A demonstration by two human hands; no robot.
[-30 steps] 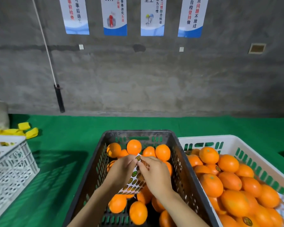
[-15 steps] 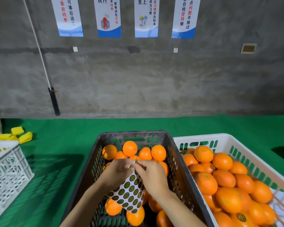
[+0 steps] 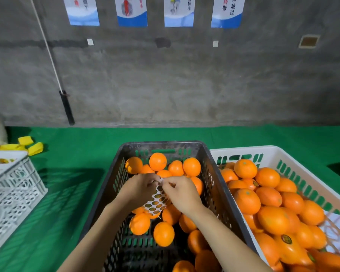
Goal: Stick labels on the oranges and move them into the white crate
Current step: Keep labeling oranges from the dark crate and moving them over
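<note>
A dark grey crate (image 3: 114, 185) in the middle holds several unlabelled oranges (image 3: 157, 161). Above them my left hand (image 3: 139, 188) holds a white sticker sheet (image 3: 156, 202) dotted with round dark labels. My right hand (image 3: 180, 193) pinches at the sheet's top edge, its fingertips meeting the left hand's. The sheet hangs down between both hands. To the right, the white crate (image 3: 294, 169) is heaped with oranges (image 3: 273, 219), some bearing round labels (image 3: 286, 239).
A white perforated crate (image 3: 14, 185) stands at the left edge with yellow pieces (image 3: 34, 148) behind it. Green cloth (image 3: 73, 173) covers the table. A grey concrete wall with posters and a leaning stick (image 3: 67, 107) rises behind.
Both hands stay together over the dark crate, still working the top of the sheet. The sheet, which hung lower half a second ago, now sits tucked between the hands. The camera tilted down.
</note>
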